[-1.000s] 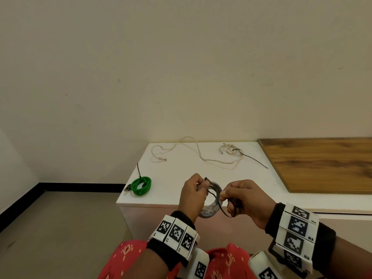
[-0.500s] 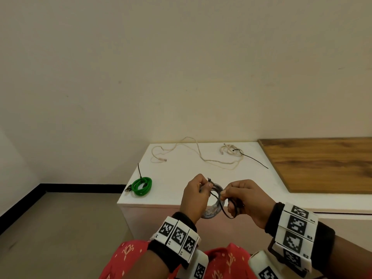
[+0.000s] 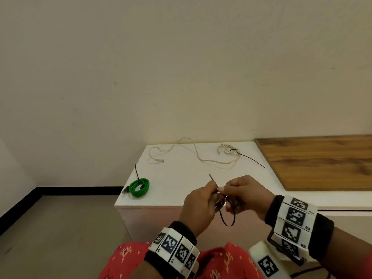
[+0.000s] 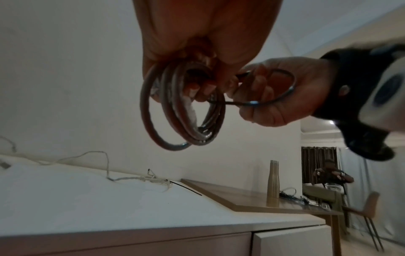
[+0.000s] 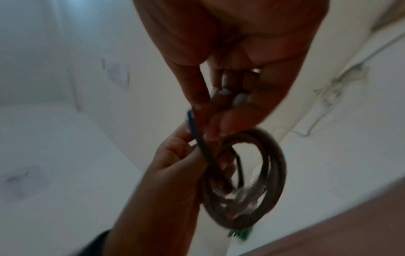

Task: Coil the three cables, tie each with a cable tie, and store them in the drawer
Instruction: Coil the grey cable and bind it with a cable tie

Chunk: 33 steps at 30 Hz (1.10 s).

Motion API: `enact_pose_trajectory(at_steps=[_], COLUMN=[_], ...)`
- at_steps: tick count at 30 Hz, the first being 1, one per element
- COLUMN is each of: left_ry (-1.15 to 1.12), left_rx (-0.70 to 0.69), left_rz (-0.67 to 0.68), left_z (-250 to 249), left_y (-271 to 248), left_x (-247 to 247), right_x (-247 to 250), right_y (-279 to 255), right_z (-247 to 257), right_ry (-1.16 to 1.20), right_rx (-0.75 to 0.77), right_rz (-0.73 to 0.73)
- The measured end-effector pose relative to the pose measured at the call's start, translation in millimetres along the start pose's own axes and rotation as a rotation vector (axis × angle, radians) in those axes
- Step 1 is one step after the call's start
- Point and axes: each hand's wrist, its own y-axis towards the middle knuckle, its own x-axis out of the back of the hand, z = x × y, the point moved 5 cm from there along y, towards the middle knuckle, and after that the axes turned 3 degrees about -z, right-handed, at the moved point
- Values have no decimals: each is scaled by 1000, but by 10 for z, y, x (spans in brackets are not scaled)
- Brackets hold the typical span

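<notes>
My left hand [image 3: 201, 204] grips a coiled grey cable [image 4: 184, 110], held in the air in front of the white cabinet [image 3: 181, 182]. A black cable tie [image 3: 227, 220] loops through the coil. My right hand [image 3: 245, 194] pinches the tie near its head, and the tie's tail [image 3: 212, 178] sticks up between the hands. In the right wrist view the grey coil [image 5: 252, 181] hangs below the fingers with the cable tie [image 5: 201, 142] across it. A green coiled cable [image 3: 139, 187] with a tie on it lies at the cabinet's left front. A loose beige cable [image 3: 201, 158] sprawls along the back.
Another black cable tie [image 3: 249, 159] lies by the beige cable's right end. A wooden board [image 3: 322, 162] covers the surface to the right. A drawer front [image 4: 289, 242] shows below the top in the left wrist view. A tall beige vase [image 4: 272, 183] stands further right.
The tie's loop has drawn smaller and hangs lower below the hands. Its tail now pokes up above my left thumb. Both hands have closed in on each other.
</notes>
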Motion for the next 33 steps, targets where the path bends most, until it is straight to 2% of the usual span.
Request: enact_pose_trajectory(at_steps=[2,4,8,12,16,19,21,25,28,33], left_ry=[-32,-65,-145,-158,-184,-214,-217,-258,-304,-317], left_rx=[4,6,15,14,62,120,130,128,146,143], left_rz=[7,38,74,126,190,196,192,170,162,182], left_z=[-16,-49,-88,-103,-56,-11,-9,-40,-50,-79], left_y=[2,-1,-19,-50,-134,-159,-141,-90,-78,-115], left_x=[3,-28,-117,-174,-221,-205,-192,-166,-150,-134], right_x=[61,121,115,227,521,613,533,226,62,137], right_y=[35,85,151,197,186,140,149,212,186,180], right_z=[44,43,-39,54,237,394,388,13,-60,7], right_ry=[-141,-168,-34,37,256,349,267,-40,-65,-16], right_rx=[82,119,92,185,316,470,430,88,103,187], right_rz=[-52,-72,-9,-152,-325,-341,-264,17,99,-20])
